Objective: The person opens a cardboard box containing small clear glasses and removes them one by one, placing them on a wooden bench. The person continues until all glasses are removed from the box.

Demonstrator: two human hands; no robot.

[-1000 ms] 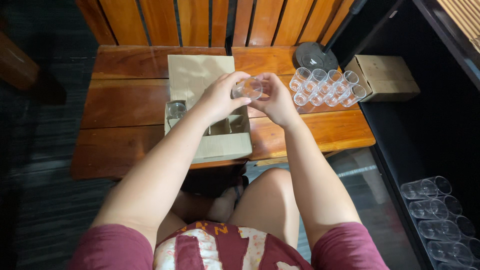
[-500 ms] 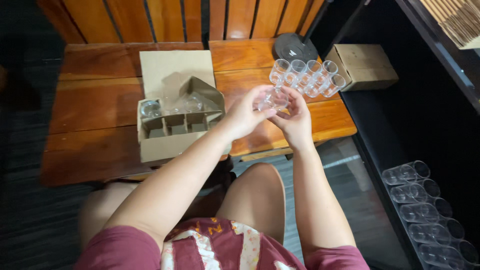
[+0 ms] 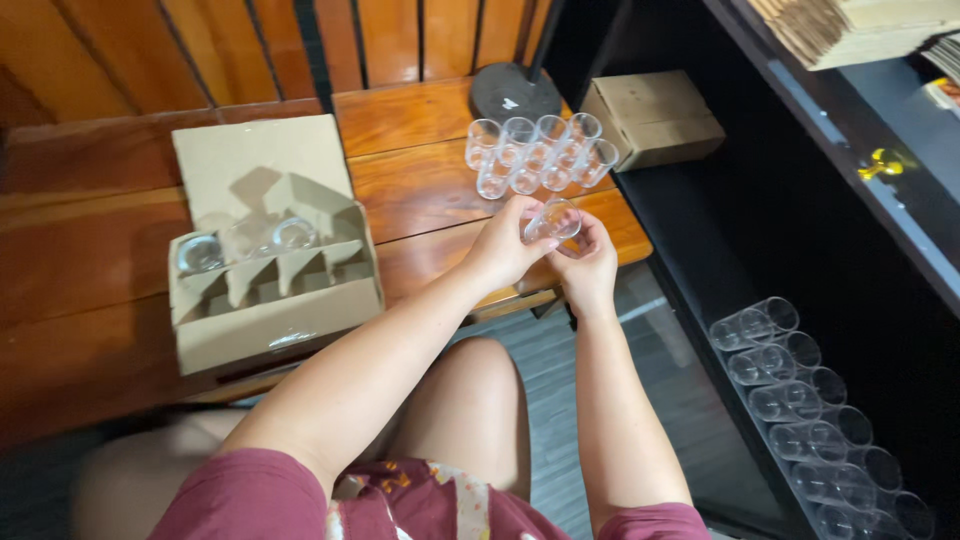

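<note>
Both my hands hold one clear drinking glass [image 3: 553, 220] over the right end of a wooden table [image 3: 420, 190]. My left hand [image 3: 505, 245] grips it from the left and my right hand [image 3: 588, 265] cups it from below and the right. Just beyond it, several clear glasses [image 3: 535, 155] stand grouped upright on the table. To the left sits an open cardboard box [image 3: 270, 265] with dividers, and a few glasses [image 3: 250, 240] lie in its back row.
A small closed cardboard box [image 3: 655, 118] and a dark round lamp base [image 3: 515, 90] sit at the table's far right. A black shelf [image 3: 800, 250] on the right holds several glasses lying in a row [image 3: 810, 400]. Wooden slats stand behind the table.
My hands carried the glass from above the box to the right, past the table's right end. The view shifted right, showing more of the shelf.
</note>
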